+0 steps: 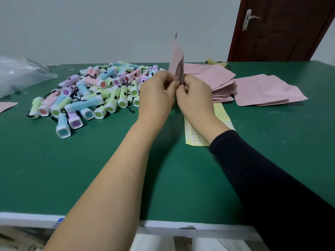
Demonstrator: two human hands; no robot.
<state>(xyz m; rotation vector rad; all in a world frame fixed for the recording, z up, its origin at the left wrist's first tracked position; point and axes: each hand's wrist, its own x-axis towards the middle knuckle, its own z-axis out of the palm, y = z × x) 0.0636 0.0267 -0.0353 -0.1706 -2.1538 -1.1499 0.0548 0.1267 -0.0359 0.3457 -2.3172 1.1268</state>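
Pink and flat, standing upright at centre frame, edge-on to the camera: pouch (176,58). Pinches its lower end from both sides, left hand (155,93) on the left face, right hand (194,95) on the right face, fingers of both curled tight on the edge, knuckles nearly touching. Holds it clear of the green table mat (108,169), right wrist over the upper part of a yellow sticker sheet (194,136). Rows of small pale dots on that sheet, print too small to read.

Left of centre, heaped on the mat: pile of pastel flashlights (94,91) in pink, blue, green and lilac, with black wrist cords. Just right of the hands: stack of pink pouches (219,82), fanned. Further right: loose pouches (268,89) lying flat, one with a tiny white mark, unreadable.

Upper left edge: clear plastic bag (20,73). Left edge, mid-height: corner of another pink piece (7,105). Upper right: brown door (282,33) with metal handle (246,19). Lower right: dark sleeve (262,178) on the right forearm. Left forearm bare.
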